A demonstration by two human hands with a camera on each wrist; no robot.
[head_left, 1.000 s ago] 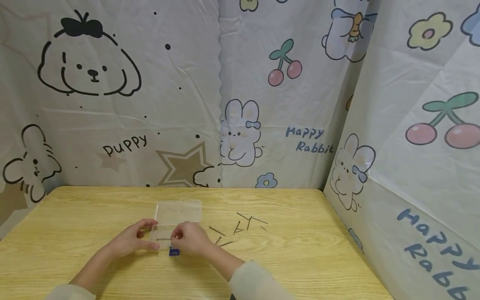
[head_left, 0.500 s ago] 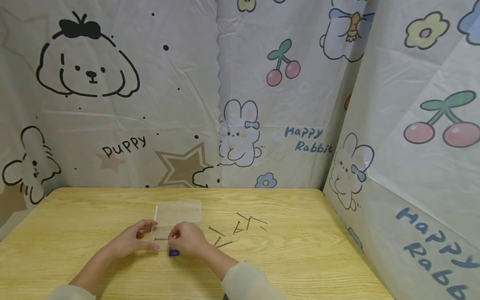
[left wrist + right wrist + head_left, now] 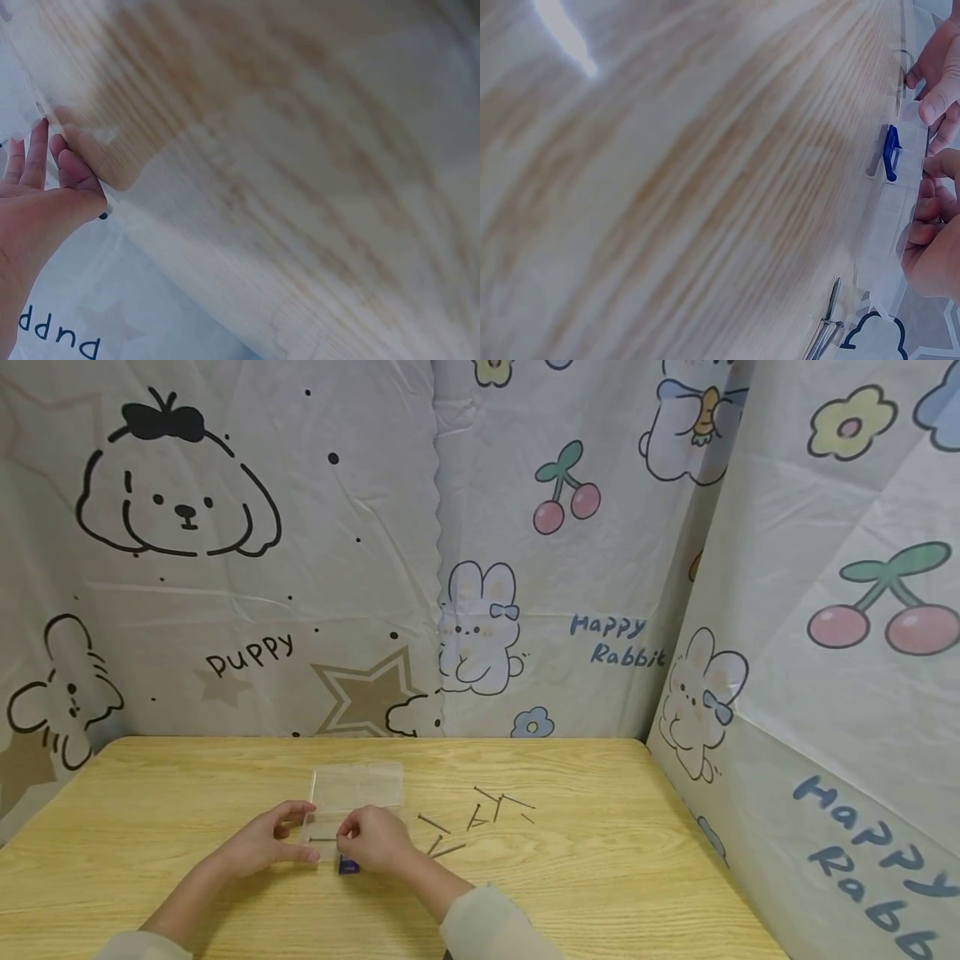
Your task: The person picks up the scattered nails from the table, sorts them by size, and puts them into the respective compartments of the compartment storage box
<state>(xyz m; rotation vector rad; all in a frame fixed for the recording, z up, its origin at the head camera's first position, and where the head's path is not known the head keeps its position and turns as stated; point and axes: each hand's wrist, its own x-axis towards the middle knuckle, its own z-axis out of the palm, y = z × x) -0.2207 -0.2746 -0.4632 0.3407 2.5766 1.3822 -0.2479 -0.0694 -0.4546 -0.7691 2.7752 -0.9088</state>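
Note:
A clear plastic box lies on the table with its clear lid tipped back. My left hand grips its left end, thumb at the front and fingers behind. Over the box, the thumb and forefinger of my right hand pinch the right end of a nail, which lies level and points left. Just below that hand, a blue latch is on the box's front; the right wrist view shows the latch close up. My left hand is at the box's edge in the left wrist view.
Several loose nails are scattered on the wooden table to the right of the box. A cloth printed with cartoons hangs behind the table and along its right side.
My right hand has shifted slightly left with the nail, mostly in the first half second. My left hand stays at the box's left end.

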